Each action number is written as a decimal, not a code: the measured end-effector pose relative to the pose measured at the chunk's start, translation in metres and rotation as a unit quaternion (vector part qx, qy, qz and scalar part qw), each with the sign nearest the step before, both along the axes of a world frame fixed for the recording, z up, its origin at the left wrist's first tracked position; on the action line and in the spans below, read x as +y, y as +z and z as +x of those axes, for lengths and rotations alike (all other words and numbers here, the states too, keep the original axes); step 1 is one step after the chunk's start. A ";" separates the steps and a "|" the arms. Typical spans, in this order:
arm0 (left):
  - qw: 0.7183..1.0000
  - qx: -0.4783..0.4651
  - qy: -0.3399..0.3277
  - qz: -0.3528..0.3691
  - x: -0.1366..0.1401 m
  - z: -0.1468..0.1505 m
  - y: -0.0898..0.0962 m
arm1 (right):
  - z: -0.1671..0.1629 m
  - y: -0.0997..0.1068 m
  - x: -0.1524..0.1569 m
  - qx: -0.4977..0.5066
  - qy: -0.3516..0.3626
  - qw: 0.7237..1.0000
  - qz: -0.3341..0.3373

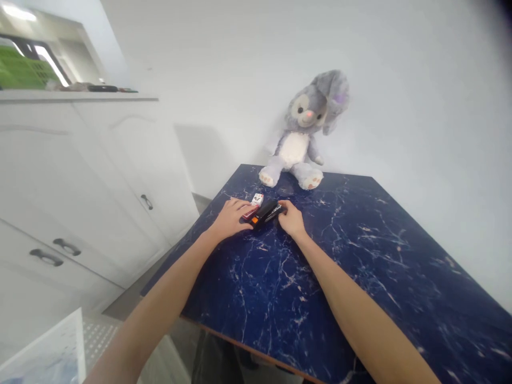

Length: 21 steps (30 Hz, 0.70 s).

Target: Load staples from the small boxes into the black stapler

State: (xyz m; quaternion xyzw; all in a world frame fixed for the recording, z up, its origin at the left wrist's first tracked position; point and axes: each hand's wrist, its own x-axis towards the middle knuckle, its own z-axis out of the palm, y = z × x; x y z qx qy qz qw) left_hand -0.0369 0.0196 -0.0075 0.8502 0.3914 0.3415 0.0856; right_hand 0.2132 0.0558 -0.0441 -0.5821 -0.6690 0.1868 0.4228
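Toward the far-left corner of the blue marbled bench [256, 288], a black stapler-like tool [264, 212] with an orange patch lies beside a red box [250, 213] and a white box [257, 199]. The left hand [233, 217] has thumb and fingers apart around the tool's near end and the red box, while the right hand [292, 217] curls at the tool's right side (whether either is clamped, I cannot tell). A grey plush rabbit [294, 146] sits at the far edge.
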 end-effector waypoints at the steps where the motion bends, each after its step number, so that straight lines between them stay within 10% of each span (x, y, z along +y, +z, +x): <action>1: 1.000 0.006 0.005 0.013 -0.001 0.002 -0.001 | -0.002 0.001 -0.002 0.006 0.016 1.000 -0.001; 11: 0.989 0.026 -0.113 0.089 -0.028 0.060 -0.012 | -0.024 -0.008 -0.006 0.163 0.274 0.947 0.022; 21: 0.997 0.001 -0.080 0.021 -0.009 0.026 -0.019 | -0.017 -0.006 -0.005 0.059 0.043 0.997 0.007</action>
